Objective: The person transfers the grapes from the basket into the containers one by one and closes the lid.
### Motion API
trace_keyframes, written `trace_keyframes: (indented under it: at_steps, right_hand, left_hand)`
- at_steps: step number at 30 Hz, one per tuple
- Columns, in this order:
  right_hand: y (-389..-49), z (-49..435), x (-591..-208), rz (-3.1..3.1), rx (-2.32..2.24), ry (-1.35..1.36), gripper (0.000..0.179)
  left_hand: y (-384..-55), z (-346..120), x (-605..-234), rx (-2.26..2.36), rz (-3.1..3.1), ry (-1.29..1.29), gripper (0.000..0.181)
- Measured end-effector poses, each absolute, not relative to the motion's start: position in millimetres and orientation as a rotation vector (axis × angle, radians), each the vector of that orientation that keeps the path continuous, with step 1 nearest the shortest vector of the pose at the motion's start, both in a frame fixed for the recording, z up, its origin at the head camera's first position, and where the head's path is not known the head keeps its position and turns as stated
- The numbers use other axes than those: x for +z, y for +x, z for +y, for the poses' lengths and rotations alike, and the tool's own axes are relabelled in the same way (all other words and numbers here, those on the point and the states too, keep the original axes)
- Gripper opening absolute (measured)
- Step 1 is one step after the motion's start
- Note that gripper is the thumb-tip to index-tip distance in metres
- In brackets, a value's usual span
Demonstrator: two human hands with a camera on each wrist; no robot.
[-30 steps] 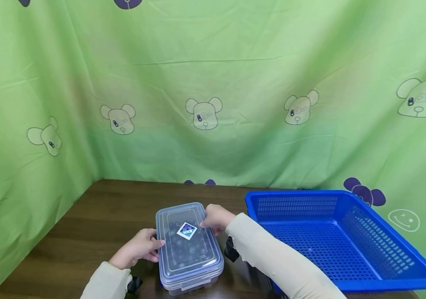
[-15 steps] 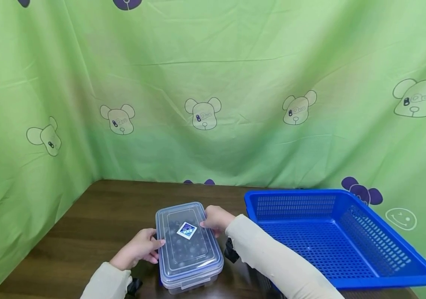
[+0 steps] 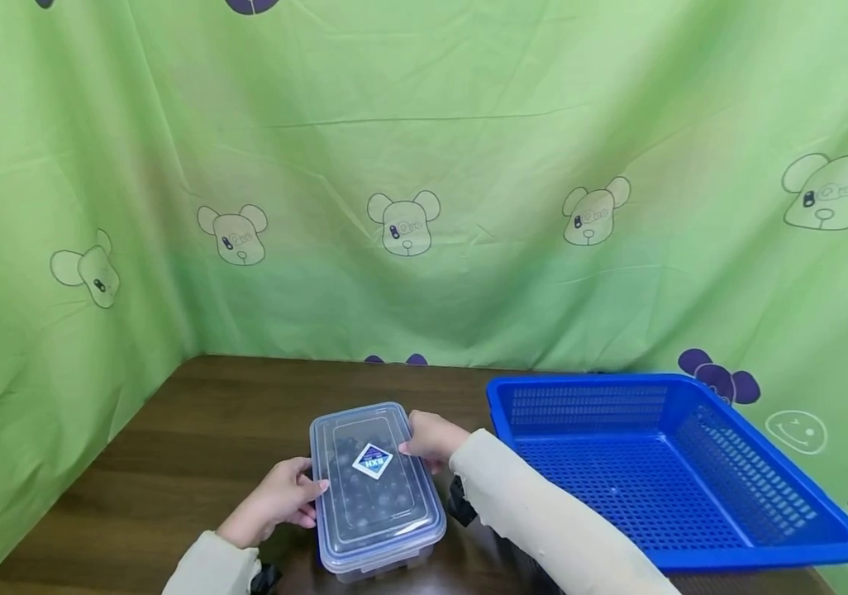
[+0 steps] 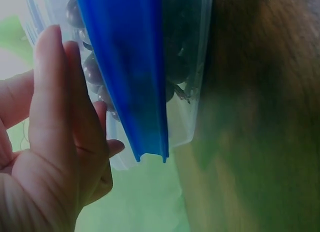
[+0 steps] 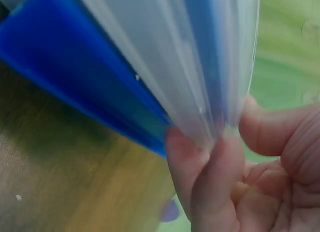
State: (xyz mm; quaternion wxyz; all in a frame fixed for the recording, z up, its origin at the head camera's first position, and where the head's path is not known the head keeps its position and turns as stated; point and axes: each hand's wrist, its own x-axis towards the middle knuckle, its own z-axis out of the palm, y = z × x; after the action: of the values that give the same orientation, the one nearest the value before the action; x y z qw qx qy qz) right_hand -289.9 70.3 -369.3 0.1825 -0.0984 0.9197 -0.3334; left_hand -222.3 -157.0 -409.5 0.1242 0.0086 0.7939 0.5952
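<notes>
A clear plastic food container [image 3: 368,508] with a translucent lid and a diamond-shaped sticker [image 3: 373,461] sits on the table between both hands. Dark round fruit, like grapes [image 4: 93,69], shows through its wall. My left hand [image 3: 281,496] holds the container's left edge, thumb on the lid rim and fingers along the side. On that side a blue clip [image 4: 127,66] hangs away from the wall. At the far right corner my right hand [image 3: 435,438] pinches the rim between thumb and fingers. Another blue clip [image 5: 75,61] juts outward there, below the rim.
A large blue plastic basket [image 3: 766,555] with perforated walls stands to the right, behind the right forearm. Brown wooden table [image 3: 171,446] extends to the left and behind the container. A green printed curtain [image 3: 498,306] hangs along the back and sides.
Both hands keep almost the same hold on the container, which stays in place. The head view has shifted only slightly.
</notes>
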Motion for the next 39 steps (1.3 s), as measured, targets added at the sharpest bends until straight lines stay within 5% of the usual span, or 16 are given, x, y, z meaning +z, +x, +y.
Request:
trace_keyframes:
  at_steps: [15,23,29,39]
  right_hand:
    - [-292,61,-375,2.392,-1.143,-0.061,0.022]
    - [-294,65,-385,2.232,-1.213,0.119,0.049]
    - [-293,73,-390,2.095,-1.278,0.167,0.037]
    - [-295,72,-385,2.192,-1.236,0.184,0.046]
  left_hand:
    - [-226,-182,-408,1.753,2.247,0.063,0.058]
    - [-233,-188,-408,1.701,2.279,-0.005,0.062]
    - [-236,-186,-409,1.701,2.236,-0.052,0.06]
    - [-238,-183,-405,1.639,2.322,-0.114,0.056]
